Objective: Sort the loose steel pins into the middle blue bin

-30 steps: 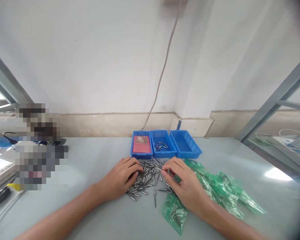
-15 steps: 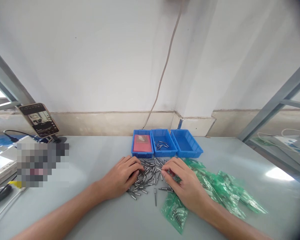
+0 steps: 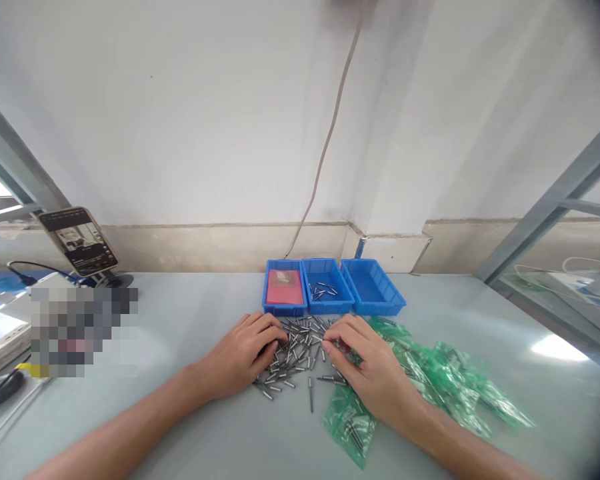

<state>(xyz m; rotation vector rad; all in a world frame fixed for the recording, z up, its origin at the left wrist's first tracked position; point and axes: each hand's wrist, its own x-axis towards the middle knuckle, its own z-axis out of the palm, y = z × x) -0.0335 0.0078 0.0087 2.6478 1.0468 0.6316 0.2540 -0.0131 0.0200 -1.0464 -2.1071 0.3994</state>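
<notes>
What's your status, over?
Left hand at pile's left edge, right hand at right; grips unclear. Metal pins heaped between. Green bag close by right hand.

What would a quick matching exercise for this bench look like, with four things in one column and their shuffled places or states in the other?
Things:
1. Left hand
2. Phone
3. Flat pink item
4. Single metal pin

Places or states:
A. Inside the leftmost blue bin
B. Lying apart, left of the small green bag
C. Fingers at the left side of the pin pile
D. Propped up with its screen lit

Pairs: 1-C, 2-D, 3-A, 4-B
</notes>
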